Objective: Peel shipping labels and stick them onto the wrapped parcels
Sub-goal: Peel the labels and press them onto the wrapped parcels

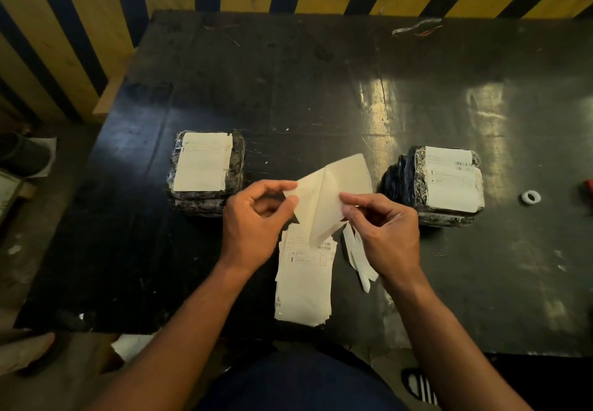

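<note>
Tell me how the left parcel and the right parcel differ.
The left parcel lies left of the hands; the right parcel lies to their right. The left parcel's label shows only faint print, while the right parcel's label carries clear barcodes along its right edge. The left parcel looks flatter; the right parcel bulges on its left side. Both are wrapped in dark shiny plastic, already labelled on top, resting on the black table.

Label stack [305,285] on table [321,89], between two parcels [205,171].
</note>
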`<state>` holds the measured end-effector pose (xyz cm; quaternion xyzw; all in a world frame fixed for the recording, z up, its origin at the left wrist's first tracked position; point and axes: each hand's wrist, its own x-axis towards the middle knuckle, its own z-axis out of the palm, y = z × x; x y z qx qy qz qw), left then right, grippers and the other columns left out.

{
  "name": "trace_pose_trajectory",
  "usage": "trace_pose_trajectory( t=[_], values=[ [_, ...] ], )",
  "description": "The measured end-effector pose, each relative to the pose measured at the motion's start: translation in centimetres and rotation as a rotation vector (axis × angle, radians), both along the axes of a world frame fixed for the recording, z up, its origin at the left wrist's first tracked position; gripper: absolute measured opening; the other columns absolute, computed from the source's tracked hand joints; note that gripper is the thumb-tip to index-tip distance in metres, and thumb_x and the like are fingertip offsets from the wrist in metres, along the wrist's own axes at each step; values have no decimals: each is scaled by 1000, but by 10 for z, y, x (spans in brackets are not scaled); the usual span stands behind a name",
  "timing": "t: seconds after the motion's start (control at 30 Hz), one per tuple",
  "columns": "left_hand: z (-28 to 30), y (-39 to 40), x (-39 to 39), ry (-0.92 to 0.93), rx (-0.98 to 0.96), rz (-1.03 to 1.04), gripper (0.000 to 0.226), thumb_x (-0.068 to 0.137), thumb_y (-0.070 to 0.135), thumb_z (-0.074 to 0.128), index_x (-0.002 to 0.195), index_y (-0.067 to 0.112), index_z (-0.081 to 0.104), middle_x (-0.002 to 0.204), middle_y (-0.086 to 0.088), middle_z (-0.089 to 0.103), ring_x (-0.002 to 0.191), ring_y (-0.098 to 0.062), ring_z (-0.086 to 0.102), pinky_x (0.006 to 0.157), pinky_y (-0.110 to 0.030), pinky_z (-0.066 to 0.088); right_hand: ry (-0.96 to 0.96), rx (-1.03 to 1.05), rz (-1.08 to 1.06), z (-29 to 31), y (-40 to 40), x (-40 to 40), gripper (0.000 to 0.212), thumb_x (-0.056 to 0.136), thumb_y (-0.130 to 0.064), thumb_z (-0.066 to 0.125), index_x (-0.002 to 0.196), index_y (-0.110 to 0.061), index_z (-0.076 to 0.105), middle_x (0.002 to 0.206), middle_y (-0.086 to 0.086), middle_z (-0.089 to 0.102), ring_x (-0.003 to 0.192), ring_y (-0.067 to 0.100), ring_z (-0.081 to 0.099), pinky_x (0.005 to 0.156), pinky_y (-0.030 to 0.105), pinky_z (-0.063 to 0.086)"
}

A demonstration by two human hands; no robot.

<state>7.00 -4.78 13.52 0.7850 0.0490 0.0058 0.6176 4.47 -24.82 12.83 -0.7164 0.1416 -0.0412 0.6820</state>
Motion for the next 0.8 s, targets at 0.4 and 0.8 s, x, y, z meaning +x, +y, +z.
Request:
trace_pose_trajectory(
  t=[0.4,0.8],
  values=[
    [-26,41,15,108,91,66,26,91,7,76,106,28,76,106,9,77,90,-6,75,79,-28,64,123,-270,-150,-50,-63,-13,21,88,-5,79,100,-22,82,96,-8,80,94,10,75,92,37,61],
    [-38,61,26,78,119,207,29,92,9,75,118,22,76,115,2,75,98,-12,75,85,-34,63,146,-604,-384,-76,-98,-25,21,88,-6,74,104,-17,82,93,-6,76,80,8,67,76,3,46]
  ],
)
